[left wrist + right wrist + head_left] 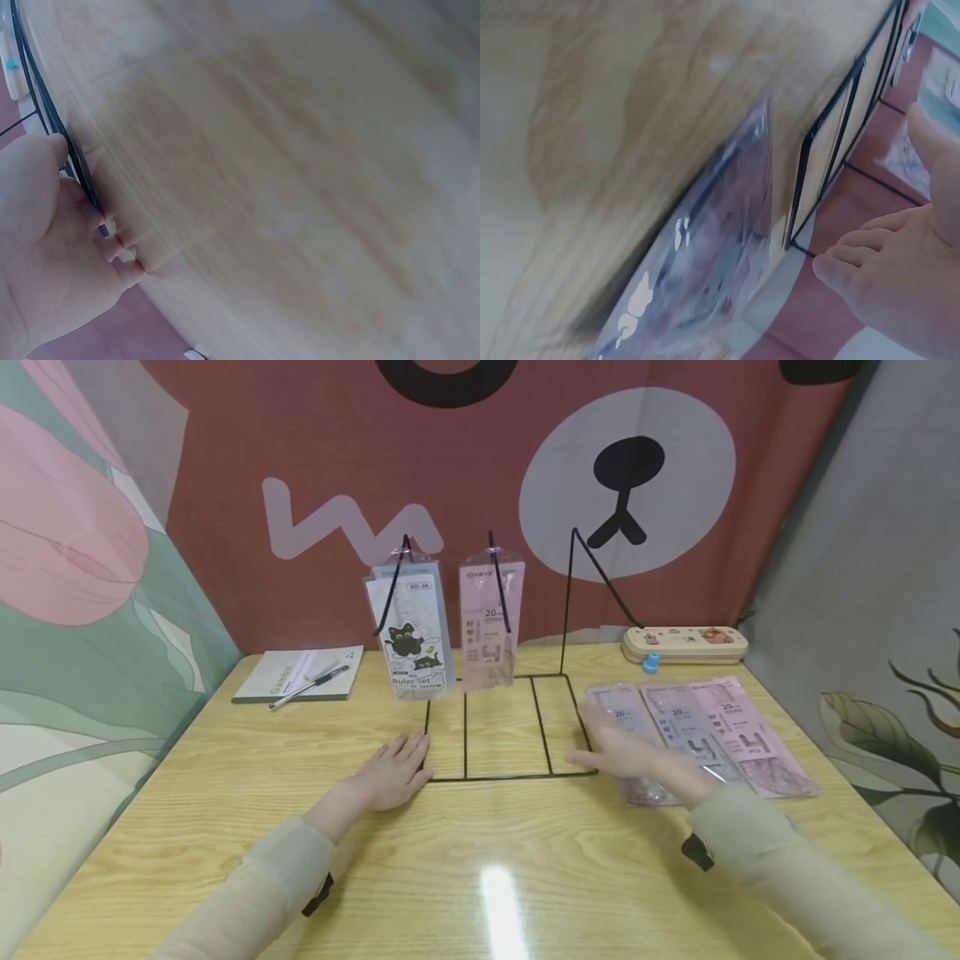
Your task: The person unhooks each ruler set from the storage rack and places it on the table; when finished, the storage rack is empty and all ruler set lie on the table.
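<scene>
A black wire display rack point(510, 777) stands on the table with its base flat and its prongs rising at the back. From the left prong hangs a bluish ruler set pack point(412, 652) with black cats on it; a pink pack point(480, 618) hangs from the middle one. My left hand point(390, 772) lies at the base's left side, fingers extended against the wire. At the right side is my right hand point(618, 747), its fingers straight and its thumb over the front corner. The right wrist view shows that palm holding nothing; whether it touches the wire I cannot tell.
Three clear-wrapped packs, including a pink one point(750, 735), lie on the table at the right, partly under my right forearm. Behind them are a cream pencil case point(686, 645) and a small blue object point(651, 662). A pen point(309, 686) rests on a notebook point(337, 672) at back left.
</scene>
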The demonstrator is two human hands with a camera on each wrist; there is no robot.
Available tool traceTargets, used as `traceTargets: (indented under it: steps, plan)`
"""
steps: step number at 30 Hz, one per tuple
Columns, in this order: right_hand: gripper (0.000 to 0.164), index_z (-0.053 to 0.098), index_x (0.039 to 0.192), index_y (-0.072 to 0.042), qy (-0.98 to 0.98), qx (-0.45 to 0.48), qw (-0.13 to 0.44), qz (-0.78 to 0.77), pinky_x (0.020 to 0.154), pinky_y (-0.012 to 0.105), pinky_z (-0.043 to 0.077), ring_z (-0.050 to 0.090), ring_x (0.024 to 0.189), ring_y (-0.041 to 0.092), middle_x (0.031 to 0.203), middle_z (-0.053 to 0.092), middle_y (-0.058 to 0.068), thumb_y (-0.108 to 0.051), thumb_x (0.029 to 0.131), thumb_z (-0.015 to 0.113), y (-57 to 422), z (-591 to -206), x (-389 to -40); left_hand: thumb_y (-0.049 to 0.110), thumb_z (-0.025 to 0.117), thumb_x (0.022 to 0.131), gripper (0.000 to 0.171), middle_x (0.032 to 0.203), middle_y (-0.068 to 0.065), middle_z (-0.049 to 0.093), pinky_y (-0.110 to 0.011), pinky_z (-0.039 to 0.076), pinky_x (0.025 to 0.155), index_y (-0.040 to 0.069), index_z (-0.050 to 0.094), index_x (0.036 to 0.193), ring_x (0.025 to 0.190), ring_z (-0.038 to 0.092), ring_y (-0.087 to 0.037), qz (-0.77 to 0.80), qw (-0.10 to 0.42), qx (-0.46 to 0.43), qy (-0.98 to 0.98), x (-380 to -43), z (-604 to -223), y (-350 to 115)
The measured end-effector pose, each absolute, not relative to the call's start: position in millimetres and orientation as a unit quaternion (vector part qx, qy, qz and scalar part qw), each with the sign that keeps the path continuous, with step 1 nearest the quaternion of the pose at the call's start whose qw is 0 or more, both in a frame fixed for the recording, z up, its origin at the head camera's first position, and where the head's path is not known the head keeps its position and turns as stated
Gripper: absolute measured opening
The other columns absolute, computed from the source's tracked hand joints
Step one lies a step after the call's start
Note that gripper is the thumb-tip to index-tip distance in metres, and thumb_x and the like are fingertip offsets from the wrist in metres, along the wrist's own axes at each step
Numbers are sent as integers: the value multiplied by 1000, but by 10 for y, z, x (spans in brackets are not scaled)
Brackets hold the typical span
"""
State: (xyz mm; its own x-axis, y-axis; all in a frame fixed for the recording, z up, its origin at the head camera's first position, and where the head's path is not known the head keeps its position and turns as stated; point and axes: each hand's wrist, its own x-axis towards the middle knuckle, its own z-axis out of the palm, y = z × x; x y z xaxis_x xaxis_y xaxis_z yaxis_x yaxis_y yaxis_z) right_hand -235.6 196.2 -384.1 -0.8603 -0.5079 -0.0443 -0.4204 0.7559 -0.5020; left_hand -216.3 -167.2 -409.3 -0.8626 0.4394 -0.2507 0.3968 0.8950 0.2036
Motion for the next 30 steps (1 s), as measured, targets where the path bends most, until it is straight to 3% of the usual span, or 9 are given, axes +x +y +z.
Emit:
traceTargets:
  steps: [4,14,30]
  plan:
    - [88,11,143,16,935,-250,116,-223,114,58,16,14,138,51,149,11,37,-37,92,58,1881,-3888,-2353,37,27,103,61,158,-16,9,-57,12,116,1,11,150,145,9,-40,74,140,221,962,-2166,-4094,-1677]
    - [92,6,146,12,938,-197,191,-210,117,54,7,3,143,45,153,1,31,-46,92,54,1804,-3933,-2367,35,29,103,61,158,-17,10,-59,14,115,0,12,150,144,11,-42,84,134,224,962,-2155,-4086,-1675]
    - [88,15,141,19,942,-205,204,-170,116,55,9,3,141,48,150,0,36,-46,94,50,1761,-3950,-2377,34,35,103,61,157,-19,14,-59,15,115,-1,16,149,143,14,-44,116,126,228,958,-2164,-4094,-1705]
